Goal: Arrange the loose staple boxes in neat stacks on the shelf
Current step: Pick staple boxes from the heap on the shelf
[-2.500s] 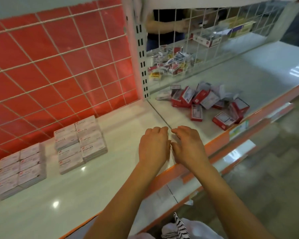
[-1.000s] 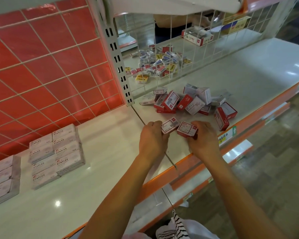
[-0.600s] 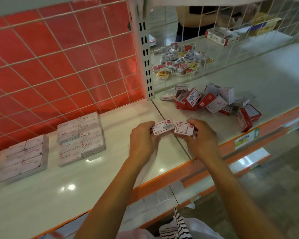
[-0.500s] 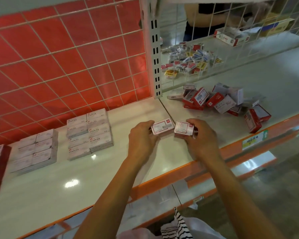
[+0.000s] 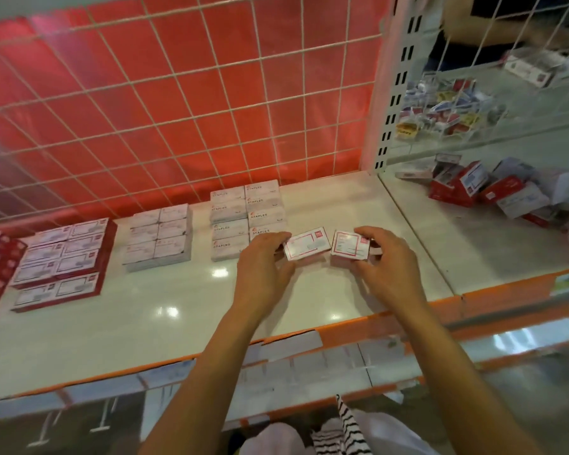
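The shelf (image 5: 178, 323) is carrying neat stacks (image 5: 247, 221) along its back and a loose pile (image 5: 493, 192) at the right. The left hand (image 5: 263, 274) is gripping one box (image 5: 306, 247) and the right hand (image 5: 388, 267) is gripping another box (image 5: 349, 244), side by side just beside the stacks

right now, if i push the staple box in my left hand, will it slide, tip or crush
It will probably slide, not tip: the staple box that the left hand grips is flat and low, and the shelf looks glossy. It likely stays stiff, since its edges look square. Probably heavy for its size if full of staples.
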`<state>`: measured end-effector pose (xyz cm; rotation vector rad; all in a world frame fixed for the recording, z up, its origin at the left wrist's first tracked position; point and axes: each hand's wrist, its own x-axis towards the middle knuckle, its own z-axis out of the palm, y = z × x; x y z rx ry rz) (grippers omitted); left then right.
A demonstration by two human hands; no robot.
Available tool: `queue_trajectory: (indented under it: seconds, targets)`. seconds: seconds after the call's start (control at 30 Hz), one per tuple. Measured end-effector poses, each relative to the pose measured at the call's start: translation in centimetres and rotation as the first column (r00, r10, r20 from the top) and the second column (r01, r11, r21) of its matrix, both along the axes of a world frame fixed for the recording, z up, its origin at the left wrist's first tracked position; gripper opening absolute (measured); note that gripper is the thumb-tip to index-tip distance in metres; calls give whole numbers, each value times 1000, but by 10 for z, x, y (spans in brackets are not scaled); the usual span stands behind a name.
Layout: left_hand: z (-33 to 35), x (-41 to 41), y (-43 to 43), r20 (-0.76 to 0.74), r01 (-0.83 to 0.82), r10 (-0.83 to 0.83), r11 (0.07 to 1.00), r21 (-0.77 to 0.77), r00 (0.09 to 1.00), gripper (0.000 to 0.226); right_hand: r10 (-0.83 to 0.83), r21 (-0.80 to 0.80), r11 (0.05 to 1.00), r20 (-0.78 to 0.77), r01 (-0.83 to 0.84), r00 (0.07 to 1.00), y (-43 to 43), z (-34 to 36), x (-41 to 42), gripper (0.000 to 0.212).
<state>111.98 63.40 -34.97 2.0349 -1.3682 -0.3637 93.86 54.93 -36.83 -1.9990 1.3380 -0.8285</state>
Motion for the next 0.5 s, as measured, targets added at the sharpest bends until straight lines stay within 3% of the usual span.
queue_trajectory:
  seconds: [0.5]
  targets:
    - [1, 101, 95, 40, -59, 58, 998, 16, 998, 44, 126, 22, 992, -2, -126, 992, 80, 3, 106, 46]
